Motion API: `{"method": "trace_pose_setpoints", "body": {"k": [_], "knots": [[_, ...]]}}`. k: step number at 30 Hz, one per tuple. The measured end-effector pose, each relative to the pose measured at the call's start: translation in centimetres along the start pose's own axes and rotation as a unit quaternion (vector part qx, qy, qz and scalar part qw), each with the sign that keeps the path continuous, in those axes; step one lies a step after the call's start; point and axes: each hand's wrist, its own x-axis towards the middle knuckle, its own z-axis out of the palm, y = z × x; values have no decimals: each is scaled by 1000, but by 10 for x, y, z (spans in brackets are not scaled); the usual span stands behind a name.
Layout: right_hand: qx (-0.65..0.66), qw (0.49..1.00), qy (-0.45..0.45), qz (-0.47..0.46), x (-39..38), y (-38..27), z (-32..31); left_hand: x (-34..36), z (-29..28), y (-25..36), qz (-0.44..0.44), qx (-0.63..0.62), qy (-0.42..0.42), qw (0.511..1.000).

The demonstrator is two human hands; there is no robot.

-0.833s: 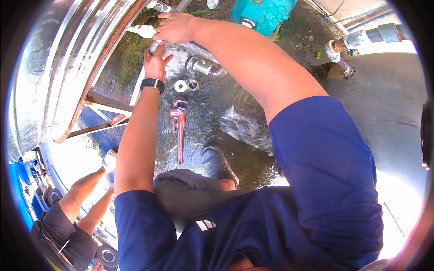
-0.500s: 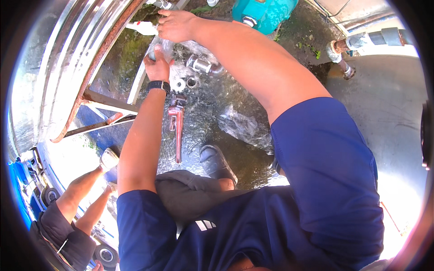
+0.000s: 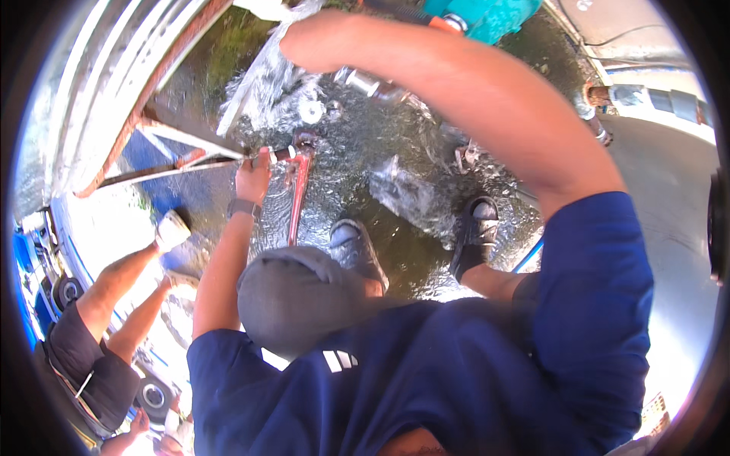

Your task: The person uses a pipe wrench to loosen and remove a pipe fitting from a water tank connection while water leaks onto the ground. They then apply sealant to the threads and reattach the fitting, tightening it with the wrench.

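Note:
My left hand (image 3: pixel 255 178) is closed around a short cylindrical piece (image 3: pixel 283 153) with a white end. It is held just left of the head of a red pipe wrench (image 3: pixel 299 190), which lies in shallow water. My right hand (image 3: pixel 308 42) reaches far forward, smeared by motion, its fingers hidden. Close by, a white pipe part (image 3: pixel 262 7) shows at the top edge, with splashing water (image 3: pixel 277 95) below it. A white ring (image 3: pixel 310 112) and a metal pipe fitting (image 3: pixel 361 82) lie on the wet ground near my right forearm.
A teal machine (image 3: pixel 498 19) stands at the far right, beside grey pipes (image 3: pixel 646 99). A rusty-edged metal frame (image 3: pixel 171 133) lines the left. Clear plastic (image 3: pixel 407 194) lies before my sandalled feet. Another person's legs (image 3: pixel 114 304) show at lower left.
My left hand has drawn back from the splashing water toward the wrench, bringing the white-ended piece. My right hand stays forward near the white pipe part. My right foot has come into view.

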Motion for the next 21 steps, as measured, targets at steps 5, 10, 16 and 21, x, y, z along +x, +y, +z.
{"method": "trace_pose_setpoints", "body": {"k": [5, 10, 16, 21], "knots": [[-9, 1000, -2, -15, -47, -16, -12, 1, 5, -56, -94, -100, -49, 989], [-82, 986, 89, -115, -104, -25, 3, 1, 17, -115, -26, -22, 44, 998], [-21, 987, 16, -156, -157, -54, 38, -13, 2, -100, 70, 203, 78, 974], [20, 970, -228, -83, -158, -60, 19, -19, -29, -26, 108, 224, -114, 962]]}}
